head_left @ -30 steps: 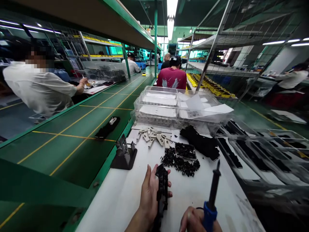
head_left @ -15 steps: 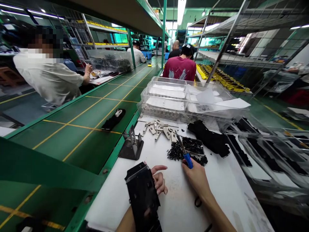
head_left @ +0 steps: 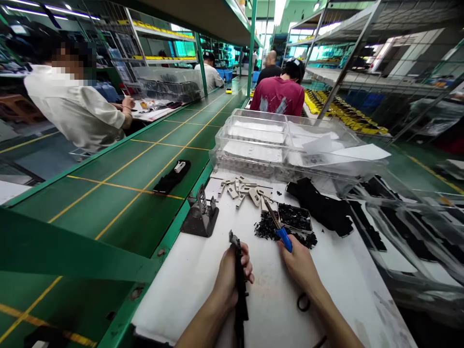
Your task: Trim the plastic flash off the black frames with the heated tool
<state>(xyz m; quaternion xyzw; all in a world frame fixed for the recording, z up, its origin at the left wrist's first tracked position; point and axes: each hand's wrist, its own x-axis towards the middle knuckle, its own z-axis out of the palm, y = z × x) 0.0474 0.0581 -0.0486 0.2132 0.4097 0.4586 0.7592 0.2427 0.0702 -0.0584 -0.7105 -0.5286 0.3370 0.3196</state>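
In my left hand [head_left: 232, 270] is a flat black plastic part [head_left: 240, 290], turned edge-on to me, with fingers wrapped round it. My right hand [head_left: 300, 261] grips the blue handle of a soldering iron [head_left: 283, 238]. Its metal shaft points away over a heap of small black pieces [head_left: 264, 227]. A shallow box [head_left: 294, 217] full of similar black pieces sits just right of the shaft. Beyond it are scattered off-white parts [head_left: 242, 191]. A dark metal stand [head_left: 201, 215] is on the table's left side.
A green conveyor [head_left: 145, 166] runs along the left and carries a black part [head_left: 173, 176]. Clear plastic trays [head_left: 253, 140] are stacked behind the work table. Black parts [head_left: 321, 205] lie at right, near more trays [head_left: 395, 241]. A co-worker [head_left: 76, 101] sits across the conveyor.
My left hand has turned the black plastic part from its broad face to its edge, and the fingers have closed round it. The right hand still holds the soldering iron in nearly the same place.
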